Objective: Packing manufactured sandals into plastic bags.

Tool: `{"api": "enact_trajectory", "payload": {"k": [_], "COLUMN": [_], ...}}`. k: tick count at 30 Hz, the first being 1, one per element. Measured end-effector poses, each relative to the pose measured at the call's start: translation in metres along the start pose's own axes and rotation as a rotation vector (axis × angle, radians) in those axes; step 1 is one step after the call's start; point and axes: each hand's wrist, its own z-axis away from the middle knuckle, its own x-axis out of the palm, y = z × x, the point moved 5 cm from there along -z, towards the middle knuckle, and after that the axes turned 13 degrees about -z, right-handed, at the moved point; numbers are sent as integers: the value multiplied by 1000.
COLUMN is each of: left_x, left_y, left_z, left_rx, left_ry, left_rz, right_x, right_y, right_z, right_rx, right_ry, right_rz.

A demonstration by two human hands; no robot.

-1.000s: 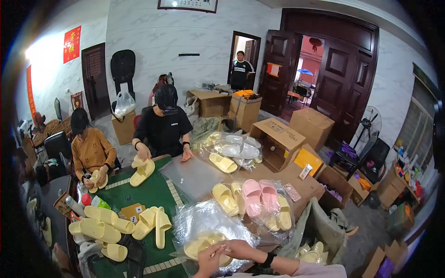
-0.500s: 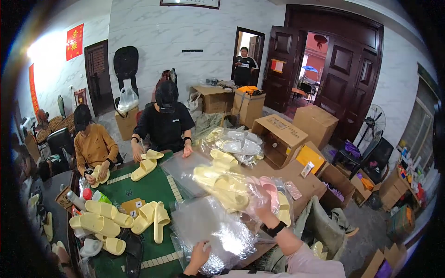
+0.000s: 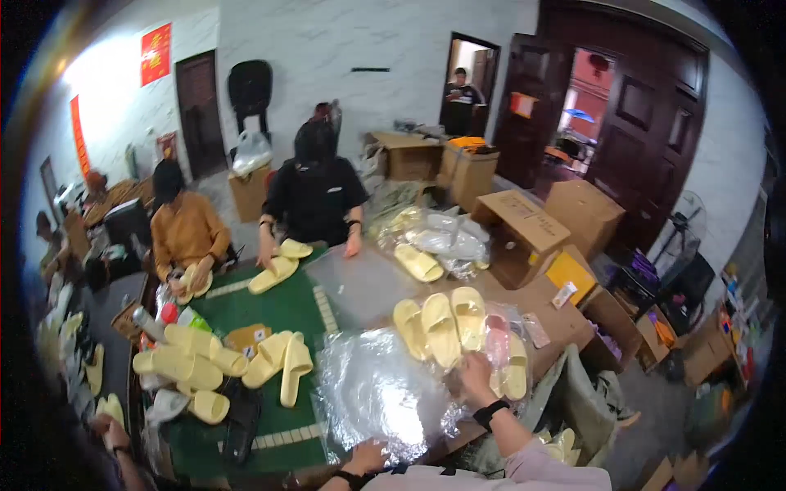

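My right hand (image 3: pixel 476 378) is at the lower end of a yellow slide slipper (image 3: pixel 469 315), on the right part of the table. Its fingers are blurred against the slippers, so I cannot tell whether they grip. Another yellow slipper (image 3: pixel 440 330) lies just left of it, and a pink slipper (image 3: pixel 496 337) in clear film is to its right. Down at the near edge, my left hand (image 3: pixel 368 455) lies flat with fingers out, holding nothing, beside a stack of clear plastic bags (image 3: pixel 372 393).
Several yellow slippers (image 3: pixel 192 360) are piled on the green table top (image 3: pixel 270 434) at left, beside a dark slipper (image 3: pixel 242 425). Across the table, two people handle yellow slippers. Bagged slippers (image 3: pixel 446 237) lie farther back. An open carton (image 3: pixel 524 233) and a sack (image 3: pixel 577 401) stand to the right.
The yellow slippers that were blurred in motion by my right hand now lie on the table. My left hand has drawn back toward the near edge. The whole view has shifted.
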Motion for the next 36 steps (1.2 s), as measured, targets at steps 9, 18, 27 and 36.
{"api": "enact_trajectory", "payload": {"k": [9,18,27,36], "left_x": [-5,-60,-163,-108], "left_y": [1,-59,-175,-291], "left_z": [11,24,27,-3], "left_rx": [2,-224,-848,-556], "left_ry": [60,599,821,805], "left_rz": [97,294,224,749], "right_x": [4,179,198,202], "right_y": [-125,-38,-27,-35], "right_z": [84,195,197,214], "right_rx": [-603,-426,-275,-136], "right_ry": [104,-1024,-1172,-1195], "right_rz": [-119,194,214,204]}}
